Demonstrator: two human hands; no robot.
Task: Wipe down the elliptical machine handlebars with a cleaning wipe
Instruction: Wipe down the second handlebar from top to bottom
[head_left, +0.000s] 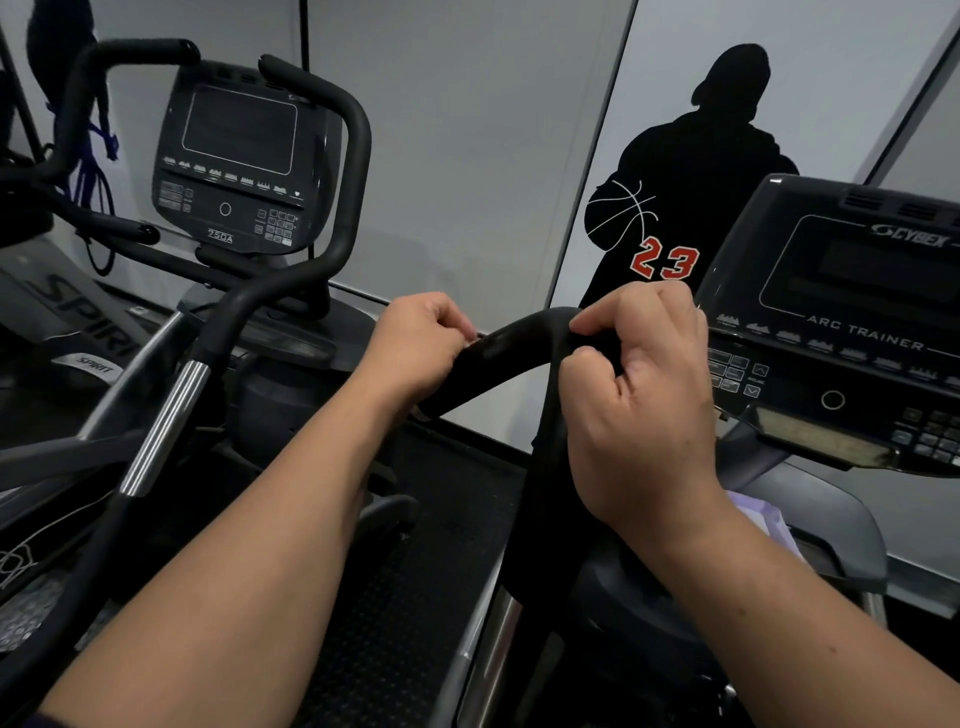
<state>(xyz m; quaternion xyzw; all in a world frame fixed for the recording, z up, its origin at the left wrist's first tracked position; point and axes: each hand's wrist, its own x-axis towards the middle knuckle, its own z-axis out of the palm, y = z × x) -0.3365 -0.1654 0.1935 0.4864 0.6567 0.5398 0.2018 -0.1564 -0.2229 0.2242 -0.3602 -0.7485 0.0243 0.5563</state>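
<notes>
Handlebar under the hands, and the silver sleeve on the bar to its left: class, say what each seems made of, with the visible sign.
The handlebar looks like black rubber or foam over a hidden core, semi-matte: its highlights are soft and dull. The silver sleeve looks like polished metal, perhaps chromed steel: bright streaked reflections run along its fine ridges.

Both forearms bare, reaching forward from lower frame edge, converging. Left hand (415, 340): knuckles up, fingers curled, tips pinching at handlebar (506, 353). Right hand (647, 410): back toward camera, thumb and forefinger pinching handlebar top, other fingers curled.
</notes>
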